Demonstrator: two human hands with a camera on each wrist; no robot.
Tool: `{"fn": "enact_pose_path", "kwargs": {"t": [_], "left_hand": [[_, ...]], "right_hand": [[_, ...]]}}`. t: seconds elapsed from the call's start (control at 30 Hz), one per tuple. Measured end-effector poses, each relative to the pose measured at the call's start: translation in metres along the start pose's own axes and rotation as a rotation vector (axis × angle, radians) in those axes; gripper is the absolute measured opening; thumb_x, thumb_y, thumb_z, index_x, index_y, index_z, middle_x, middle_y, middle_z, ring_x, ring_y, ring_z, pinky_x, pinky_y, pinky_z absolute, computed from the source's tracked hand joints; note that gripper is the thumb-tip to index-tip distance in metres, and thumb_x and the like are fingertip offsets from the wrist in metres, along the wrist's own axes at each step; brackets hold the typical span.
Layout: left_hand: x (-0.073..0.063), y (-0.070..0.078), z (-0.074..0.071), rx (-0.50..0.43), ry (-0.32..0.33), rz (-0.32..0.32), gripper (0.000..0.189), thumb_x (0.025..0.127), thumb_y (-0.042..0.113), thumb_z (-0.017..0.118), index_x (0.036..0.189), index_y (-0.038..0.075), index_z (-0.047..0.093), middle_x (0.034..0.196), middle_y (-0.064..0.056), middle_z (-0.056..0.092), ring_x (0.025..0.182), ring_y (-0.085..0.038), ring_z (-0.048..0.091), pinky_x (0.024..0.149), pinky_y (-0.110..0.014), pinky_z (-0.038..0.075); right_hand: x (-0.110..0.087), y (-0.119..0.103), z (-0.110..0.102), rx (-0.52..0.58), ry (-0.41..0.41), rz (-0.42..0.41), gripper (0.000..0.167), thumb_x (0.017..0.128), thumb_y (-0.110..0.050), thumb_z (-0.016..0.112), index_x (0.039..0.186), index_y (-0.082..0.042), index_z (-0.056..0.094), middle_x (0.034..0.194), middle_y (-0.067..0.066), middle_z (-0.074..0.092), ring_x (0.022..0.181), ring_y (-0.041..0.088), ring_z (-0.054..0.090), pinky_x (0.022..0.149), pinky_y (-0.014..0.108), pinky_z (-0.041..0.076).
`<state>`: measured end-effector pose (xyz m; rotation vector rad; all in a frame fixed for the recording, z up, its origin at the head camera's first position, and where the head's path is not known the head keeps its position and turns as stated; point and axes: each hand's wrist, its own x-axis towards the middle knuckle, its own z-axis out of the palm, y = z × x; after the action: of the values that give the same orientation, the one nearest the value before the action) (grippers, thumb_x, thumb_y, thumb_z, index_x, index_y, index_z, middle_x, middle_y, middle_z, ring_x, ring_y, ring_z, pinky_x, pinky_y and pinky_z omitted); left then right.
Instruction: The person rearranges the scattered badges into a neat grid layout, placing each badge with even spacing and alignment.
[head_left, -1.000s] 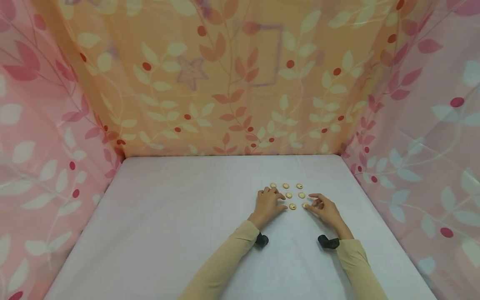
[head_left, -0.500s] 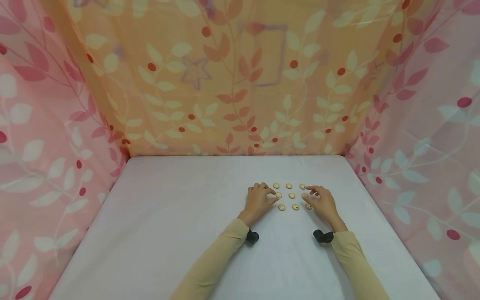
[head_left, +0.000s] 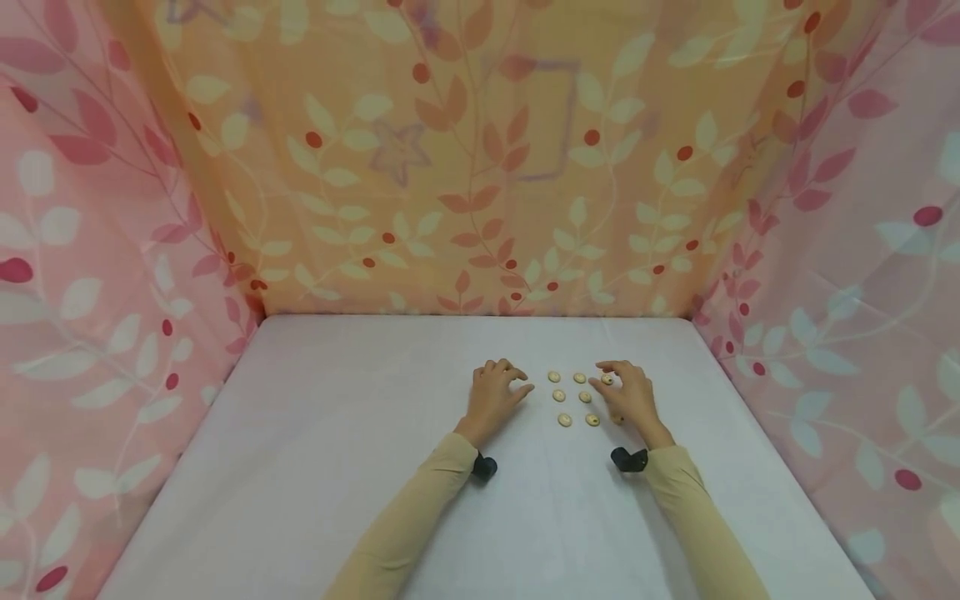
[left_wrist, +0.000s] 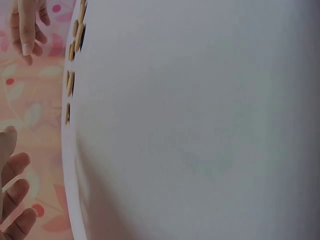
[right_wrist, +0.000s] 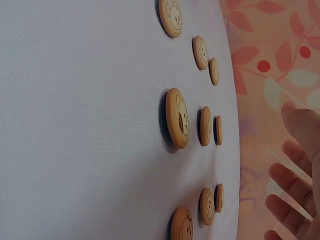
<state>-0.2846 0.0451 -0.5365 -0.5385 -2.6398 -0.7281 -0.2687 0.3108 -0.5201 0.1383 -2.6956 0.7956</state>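
Note:
Several small round wooden discs with faces drawn on them lie flat in rows on the white table. The front middle disc (head_left: pixel 592 420) shows a dark mark, and in the right wrist view a nearby disc (right_wrist: pixel 177 118) has a curved dark shape beside its face. To the left of the rows, my left hand (head_left: pixel 495 396) is raised with fingers spread, apart from the discs and holding nothing. Above the right-hand column hovers my right hand (head_left: pixel 632 398), fingers loosely bent and nothing in them. It partly covers the front right disc (head_left: pixel 617 419), while the back right disc (head_left: pixel 607 379) shows beyond its thumb.
The white table (head_left: pixel 360 400) stretches far to the left of the discs. Patterned cloth (head_left: pixel 465 167) hangs behind it, and pink leafy cloth (head_left: pixel 847 292) closes both sides. A black wrist camera (head_left: pixel 628 459) sits at the right cuff.
My left hand has drawn away leftward from the discs. My right hand has moved back and up off the front right disc. The rows, partly covered before, now show more fully.

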Motion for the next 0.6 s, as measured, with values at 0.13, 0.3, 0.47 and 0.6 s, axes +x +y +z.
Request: {"fn": "enact_pose_path", "kwargs": {"t": [0.13,0.3,0.47,0.6], "left_hand": [[0.002,-0.01,-0.004,0.025,0.01,-0.007,0.027,0.083,0.046,0.064,0.096,0.024,0.071,0.096,0.006,0.059,0.094,-0.017,0.051,0.088,-0.041,0.036],[0.006,-0.023,-0.009,0.056,0.017,-0.001,0.03,0.085,0.048,0.061,0.1,0.024,0.07,0.098,0.005,0.058,0.095,-0.018,0.051,0.088,-0.042,0.036],[0.006,-0.037,-0.015,0.061,0.035,-0.001,0.031,0.086,0.047,0.06,0.104,0.023,0.068,0.102,0.002,0.058,0.099,-0.022,0.051,0.089,-0.044,0.037],[0.005,-0.049,-0.021,0.05,0.059,0.0,0.034,0.085,0.046,0.061,0.108,0.021,0.067,0.106,-0.001,0.059,0.102,-0.024,0.051,0.09,-0.046,0.036]], "right_hand": [[0.006,-0.003,0.004,-0.012,-0.033,-0.005,0.041,0.084,-0.036,0.066,0.118,-0.013,0.06,0.12,0.013,0.057,0.112,0.036,0.047,0.087,0.054,0.029],[0.015,-0.005,0.008,-0.031,0.003,-0.083,0.04,0.085,-0.035,0.066,0.117,-0.013,0.061,0.122,0.013,0.057,0.112,0.036,0.048,0.086,0.054,0.031],[0.024,-0.008,0.013,-0.069,0.069,-0.176,0.038,0.087,-0.037,0.063,0.116,-0.013,0.062,0.12,0.011,0.059,0.108,0.035,0.051,0.084,0.053,0.033],[0.03,-0.012,0.015,-0.082,0.105,-0.212,0.038,0.088,-0.038,0.061,0.115,-0.012,0.063,0.12,0.01,0.059,0.107,0.034,0.051,0.085,0.053,0.033]]}}
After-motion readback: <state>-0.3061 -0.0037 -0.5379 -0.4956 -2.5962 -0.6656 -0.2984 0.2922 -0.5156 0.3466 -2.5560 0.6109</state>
